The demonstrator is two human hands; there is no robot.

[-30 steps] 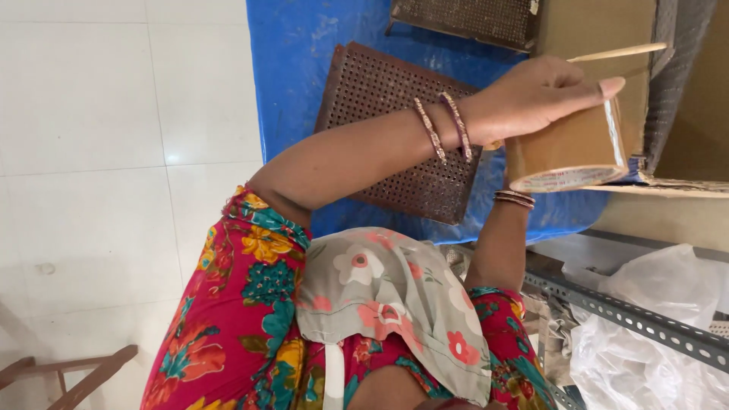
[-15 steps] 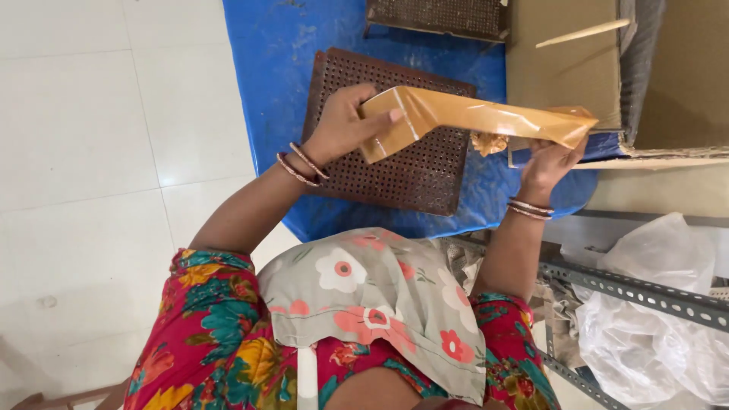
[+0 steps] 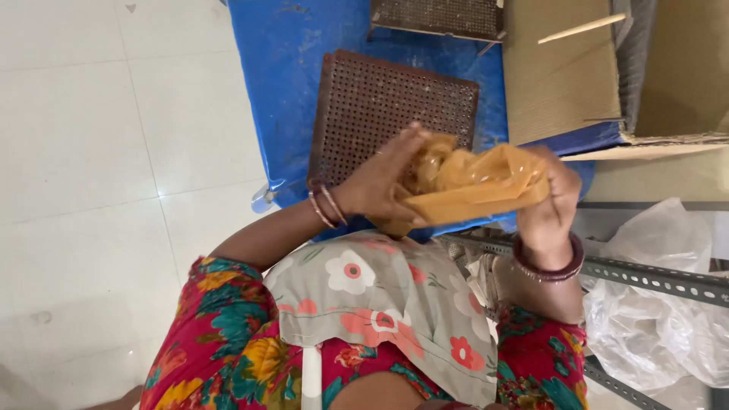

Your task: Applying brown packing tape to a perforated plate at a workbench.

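Note:
A crumpled sheet of tan translucent plastic film (image 3: 474,182) is bunched between both my hands, close above my lap. My left hand (image 3: 383,182) presses its fingers against the film's left end. My right hand (image 3: 554,201) grips the right end from behind. Bangles sit on both wrists. Just beyond the film a brown perforated board (image 3: 380,106) lies flat on a blue tarp (image 3: 281,83). A flowered grey cloth (image 3: 387,311) covers my lap below the hands.
A second perforated board (image 3: 437,15) lies at the top edge. An open cardboard box (image 3: 577,76) with a thin wooden stick (image 3: 581,29) stands at the upper right. A slotted metal angle bar (image 3: 653,277) and clear plastic bags (image 3: 661,304) sit at the right. White floor tiles (image 3: 91,175) fill the left.
The film was stretched out long between my raised hands; now it is gathered into a bunch and both hands have come together lower, nearer my lap.

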